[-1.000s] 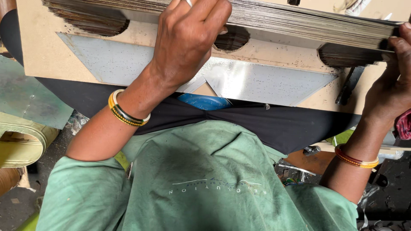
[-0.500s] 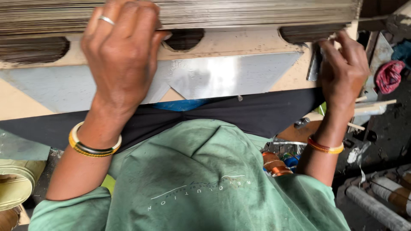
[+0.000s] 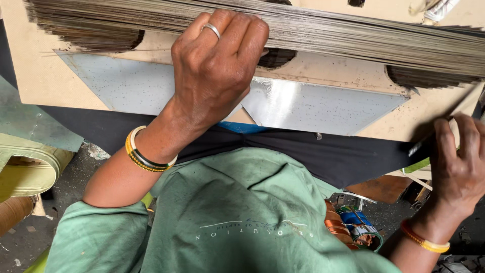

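Overhead, pressed the left hand (image 3: 217, 76) down on the stack of thin metal sheets (image 3: 353, 40) running across the top of the frame, fingers close together and curled over its near edge, thumb tucked beneath. Kept the right hand (image 3: 459, 162) low at the right edge, fingers bent around the corner of the tan board (image 3: 40, 81), though could not tell what was pinched there. Judged the step as steadying and squaring the stack; needed firm, even pressure next to stop loose sheets sliding.
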Tool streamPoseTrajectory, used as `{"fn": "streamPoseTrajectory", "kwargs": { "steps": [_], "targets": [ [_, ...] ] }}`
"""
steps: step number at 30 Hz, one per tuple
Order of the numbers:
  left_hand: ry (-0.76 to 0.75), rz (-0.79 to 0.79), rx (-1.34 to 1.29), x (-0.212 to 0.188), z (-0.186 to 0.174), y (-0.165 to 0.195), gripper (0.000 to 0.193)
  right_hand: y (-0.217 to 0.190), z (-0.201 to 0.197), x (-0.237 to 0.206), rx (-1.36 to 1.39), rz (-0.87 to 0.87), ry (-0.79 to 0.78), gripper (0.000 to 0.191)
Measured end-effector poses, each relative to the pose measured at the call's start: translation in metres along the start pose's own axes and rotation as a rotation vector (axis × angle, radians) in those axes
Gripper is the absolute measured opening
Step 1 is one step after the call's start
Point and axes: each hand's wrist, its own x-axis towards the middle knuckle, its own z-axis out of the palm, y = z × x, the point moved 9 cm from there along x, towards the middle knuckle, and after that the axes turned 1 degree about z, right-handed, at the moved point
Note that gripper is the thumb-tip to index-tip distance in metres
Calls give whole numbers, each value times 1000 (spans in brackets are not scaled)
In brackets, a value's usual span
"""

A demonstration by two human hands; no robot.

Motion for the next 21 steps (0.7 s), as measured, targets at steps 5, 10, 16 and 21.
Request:
{"fn": "streamPoseTrajectory", "kwargs": {
  "steps": [5, 10, 16, 21],
  "targets": [
    [-49, -9, -16, 8, -1, -5, 14, 16, -9, -49, 266, 161, 297, 25],
    [-58, -27, -30, 10, 0, -5, 19, 12, -46, -77, 907, 461, 786, 52],
    [-47, -56, -29, 6, 3, -9, 18, -40, -64, 60, 1427, 190, 739, 36],
    [-38, -66, -42, 4, 3, -12, 17, -71, -60, 136, 1735, 116, 674, 25]
  ]
}}
